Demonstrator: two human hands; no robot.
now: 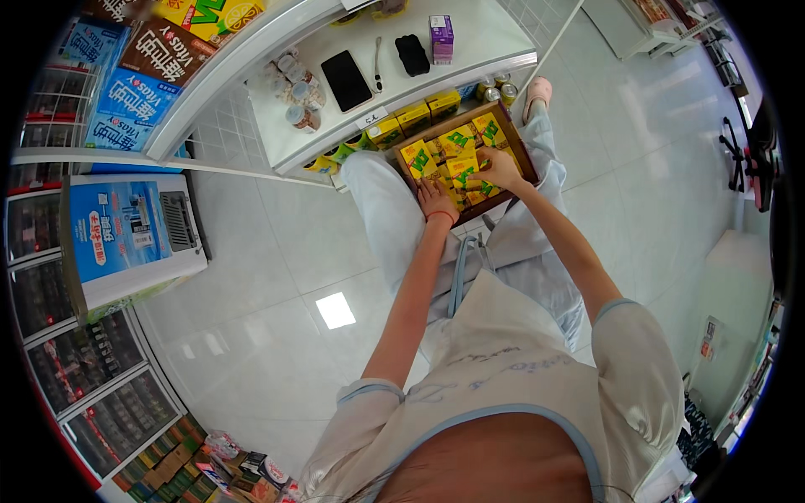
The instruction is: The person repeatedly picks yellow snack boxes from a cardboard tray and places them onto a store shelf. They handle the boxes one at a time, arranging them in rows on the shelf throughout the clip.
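A shallow brown cardboard tray [449, 122] rests tilted across my lap, filled with yellow VLT drink cartons [418, 160]. My right hand [499, 168] reaches into it, its fingers on the side of a yellow carton [463, 170] near the middle. At the tray's near left corner my left hand [436, 200], with a red cord at the wrist, lies with fingers spread over the rim and cartons; it grips no carton that I can see. More yellow cartons [413, 119] stand on the low shelf just beyond the tray.
A white shelf [390, 47] before me bears a black phone [346, 80], clear jars [302, 118], a dark pouch [412, 55] and a purple box [441, 39]. Cans [492, 94] stand below. A chest freezer [132, 232] is at the left; a wheeled chair base [734, 154] is far right.
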